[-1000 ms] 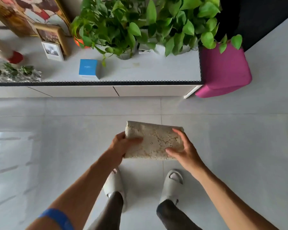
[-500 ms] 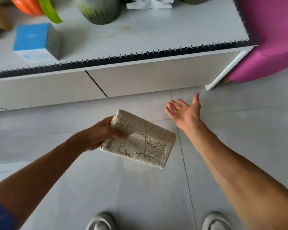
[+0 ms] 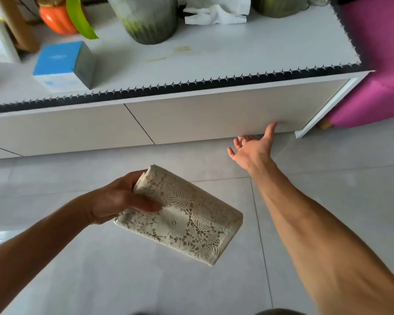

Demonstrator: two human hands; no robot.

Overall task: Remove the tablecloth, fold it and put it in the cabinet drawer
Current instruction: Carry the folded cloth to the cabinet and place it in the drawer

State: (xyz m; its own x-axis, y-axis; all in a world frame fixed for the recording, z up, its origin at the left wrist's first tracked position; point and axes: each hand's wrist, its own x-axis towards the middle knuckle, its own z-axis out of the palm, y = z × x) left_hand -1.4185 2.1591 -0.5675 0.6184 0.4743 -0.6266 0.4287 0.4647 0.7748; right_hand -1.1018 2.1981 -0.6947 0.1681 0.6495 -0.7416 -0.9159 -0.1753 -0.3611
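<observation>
The tablecloth is a cream lace cloth folded into a thick rectangle. My left hand grips its left end, thumb on top, and holds it above the floor. My right hand is stretched forward, palm up and fingers apart. Its fingertips sit at the bottom edge of the right drawer front of the low white cabinet, and its thumb touches the panel. The drawer is closed.
The cabinet top has a black spiked trim along its edge and carries a blue box, an orange pot, a green-grey plant pot and crumpled white paper. A magenta seat stands right of the cabinet. Grey floor tiles lie below.
I have moved closer to the cabinet. My right hand left the tablecloth and reached forward to the drawer's bottom edge. My left hand now holds the cloth alone.
</observation>
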